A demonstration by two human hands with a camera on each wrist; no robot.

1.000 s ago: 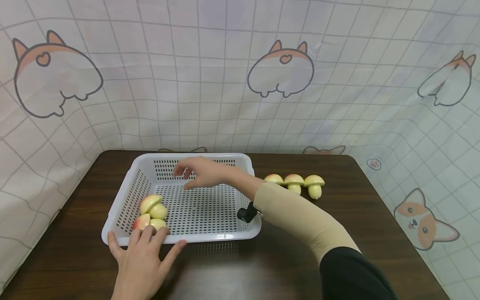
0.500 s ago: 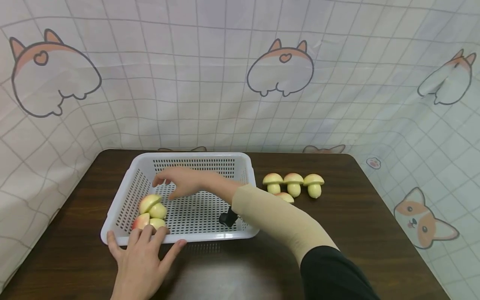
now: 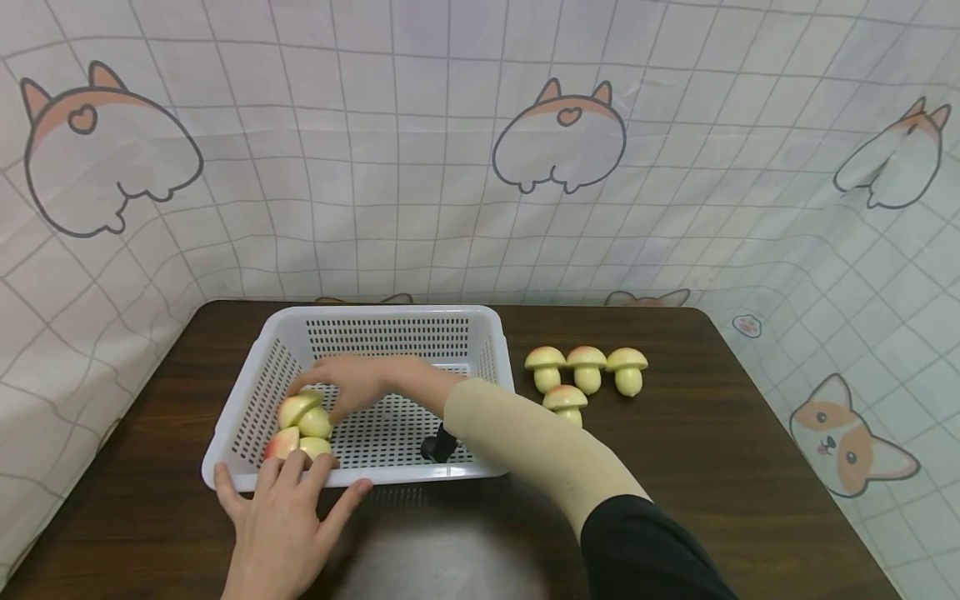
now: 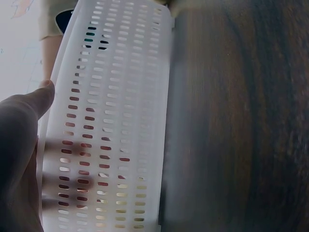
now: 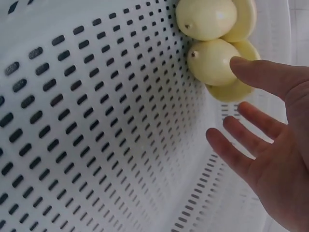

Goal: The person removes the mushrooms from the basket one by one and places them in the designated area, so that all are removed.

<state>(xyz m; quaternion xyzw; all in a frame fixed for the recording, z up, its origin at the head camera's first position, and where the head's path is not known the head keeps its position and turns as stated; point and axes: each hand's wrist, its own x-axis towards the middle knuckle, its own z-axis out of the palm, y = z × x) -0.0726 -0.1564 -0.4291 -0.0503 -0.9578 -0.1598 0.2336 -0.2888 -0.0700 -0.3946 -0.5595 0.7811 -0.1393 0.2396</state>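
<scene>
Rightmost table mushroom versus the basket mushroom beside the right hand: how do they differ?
The table mushroom is on the brown table; the basket mushroom is inside the white basket.
In the head view, the table mushroom's cap is above its stem; the basket mushroom tilts, cap to the upper left.
The right hand is beside the basket mushroom; no hand is beside the table mushroom.
Both have domed caps and pale yellow-green stems.
</scene>
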